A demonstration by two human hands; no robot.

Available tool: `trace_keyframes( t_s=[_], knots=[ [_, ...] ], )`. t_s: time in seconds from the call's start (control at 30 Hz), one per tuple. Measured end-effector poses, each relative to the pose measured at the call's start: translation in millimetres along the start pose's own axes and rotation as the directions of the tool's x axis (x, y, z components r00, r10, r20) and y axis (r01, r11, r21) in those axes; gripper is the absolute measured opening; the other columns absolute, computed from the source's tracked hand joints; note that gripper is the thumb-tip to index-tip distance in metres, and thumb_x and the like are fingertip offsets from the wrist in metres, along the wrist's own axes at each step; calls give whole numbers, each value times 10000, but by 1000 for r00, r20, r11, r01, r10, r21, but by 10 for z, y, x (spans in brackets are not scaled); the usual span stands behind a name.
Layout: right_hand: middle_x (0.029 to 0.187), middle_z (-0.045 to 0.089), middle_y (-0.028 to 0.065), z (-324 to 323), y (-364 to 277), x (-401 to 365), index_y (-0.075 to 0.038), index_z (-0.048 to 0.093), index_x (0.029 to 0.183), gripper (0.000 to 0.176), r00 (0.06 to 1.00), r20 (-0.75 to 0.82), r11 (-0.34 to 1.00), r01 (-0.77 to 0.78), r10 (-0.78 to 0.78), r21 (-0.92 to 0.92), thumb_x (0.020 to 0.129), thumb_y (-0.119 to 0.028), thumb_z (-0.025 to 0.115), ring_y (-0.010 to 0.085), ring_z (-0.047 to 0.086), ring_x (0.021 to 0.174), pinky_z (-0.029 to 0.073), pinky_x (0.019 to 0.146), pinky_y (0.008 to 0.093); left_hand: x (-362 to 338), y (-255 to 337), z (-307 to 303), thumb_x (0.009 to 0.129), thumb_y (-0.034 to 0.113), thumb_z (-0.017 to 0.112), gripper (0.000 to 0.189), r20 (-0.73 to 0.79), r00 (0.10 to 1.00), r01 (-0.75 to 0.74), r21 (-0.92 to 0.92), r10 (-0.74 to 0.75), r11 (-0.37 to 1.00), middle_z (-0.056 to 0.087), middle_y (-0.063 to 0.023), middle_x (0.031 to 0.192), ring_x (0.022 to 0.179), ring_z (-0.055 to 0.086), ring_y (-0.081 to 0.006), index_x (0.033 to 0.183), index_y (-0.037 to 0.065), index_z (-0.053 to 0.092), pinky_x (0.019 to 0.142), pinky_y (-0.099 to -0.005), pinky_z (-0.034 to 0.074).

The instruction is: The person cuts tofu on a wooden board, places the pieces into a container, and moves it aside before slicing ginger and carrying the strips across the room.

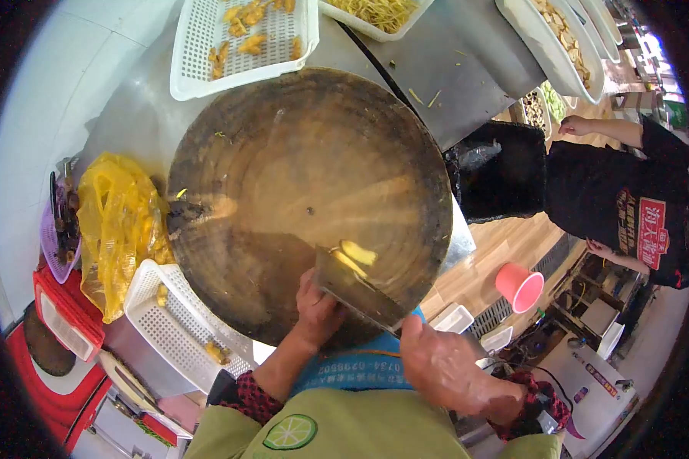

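A big round wooden chopping block (306,168) is in front of me. My right hand (442,361) is wrapped round the handle of a cleaver (360,294), whose wide blade points left over the block's near edge. Pale yellow slices that look like ginger (358,253) lie beside the far side of the blade. My left hand (315,310) is on the near part of the block, right by the blade, its fingers curled in. The blade partly covers those fingertips, and whatever they press on is hidden.
White baskets with ginger-like pieces stand at the far left (245,69) and near left (184,329). A yellow plastic bag (119,229) sits left. Beyond a black bin (505,172), a person in a black shirt (620,199) stands near a pink bucket (520,287).
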State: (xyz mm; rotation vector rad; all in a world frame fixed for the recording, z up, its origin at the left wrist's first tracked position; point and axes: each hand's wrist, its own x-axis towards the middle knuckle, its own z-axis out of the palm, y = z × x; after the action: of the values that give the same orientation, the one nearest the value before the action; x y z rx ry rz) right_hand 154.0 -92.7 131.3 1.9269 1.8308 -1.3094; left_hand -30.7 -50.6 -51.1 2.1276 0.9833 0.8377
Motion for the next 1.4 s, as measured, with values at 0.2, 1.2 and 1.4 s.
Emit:
trace_keyframes(
  t_s=[0.2,1.2,1.4],
  knots=[
    [624,577,196,138,39,350,23,402,832,160,994,-104,1000,-16,17,10,741,4,533,356,618,535,497,453,435,171,59,-110,560,53,757,352,20,1000,-13,3,13,1000,636,-115,995,986,584,-363,901,80,673,810,-427,477],
    [641,581,205,170,-63,398,30,395,851,147,998,-69,1000,8,-6,26,757,3,505,365,617,553,492,458,439,186,122,-147,550,27,748,335,-20,999,-47,58,48,997,641,-96,944,921,614,-333,877,69,686,770,-409,500],
    [620,586,169,69,-5,161,18,418,828,101,997,-70,999,13,-10,42,798,-37,497,307,635,517,515,429,395,46,22,-62,547,30,742,335,-74,994,-84,30,86,996,639,-105,951,901,616,-337,875,58,675,762,-413,501]
  ],
)
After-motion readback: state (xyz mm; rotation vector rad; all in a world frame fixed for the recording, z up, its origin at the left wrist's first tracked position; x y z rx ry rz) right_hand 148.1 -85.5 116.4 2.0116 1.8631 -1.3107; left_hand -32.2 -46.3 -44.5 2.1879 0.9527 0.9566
